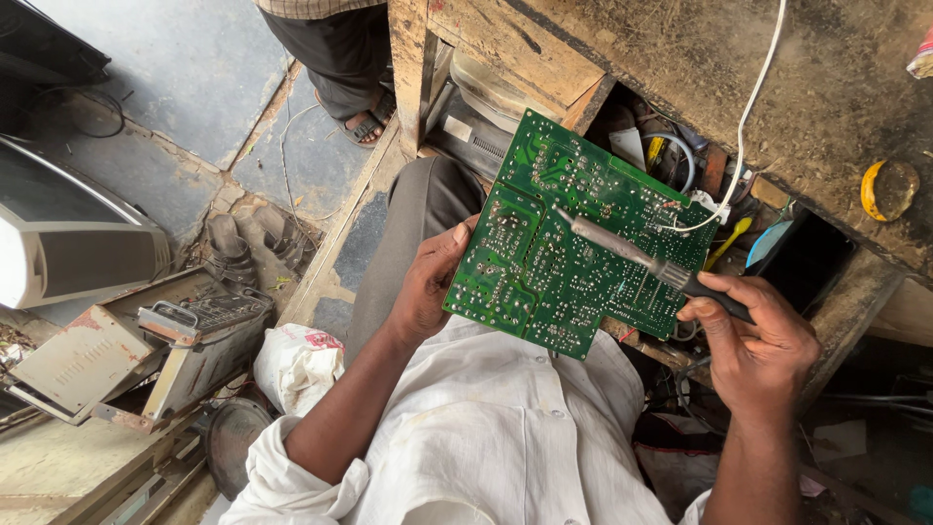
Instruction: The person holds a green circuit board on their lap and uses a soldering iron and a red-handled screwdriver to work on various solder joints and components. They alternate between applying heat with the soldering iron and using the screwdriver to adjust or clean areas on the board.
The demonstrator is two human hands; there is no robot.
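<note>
In the middle of the frame, the left hand (pixel 428 282) grips the edge of a green circuit board (pixel 573 233), thumb over its solder side, holding it tilted above the lap. The right hand (pixel 758 340), lower right, is closed around a soldering iron (pixel 632 255) whose tip touches the board. A worn wooden surface (pixel 700 68) fills the upper right.

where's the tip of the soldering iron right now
In the head view, the soldering iron is held in the right hand, its tip on the green circuit board near the board's middle, which the left hand holds by its left edge.
</note>
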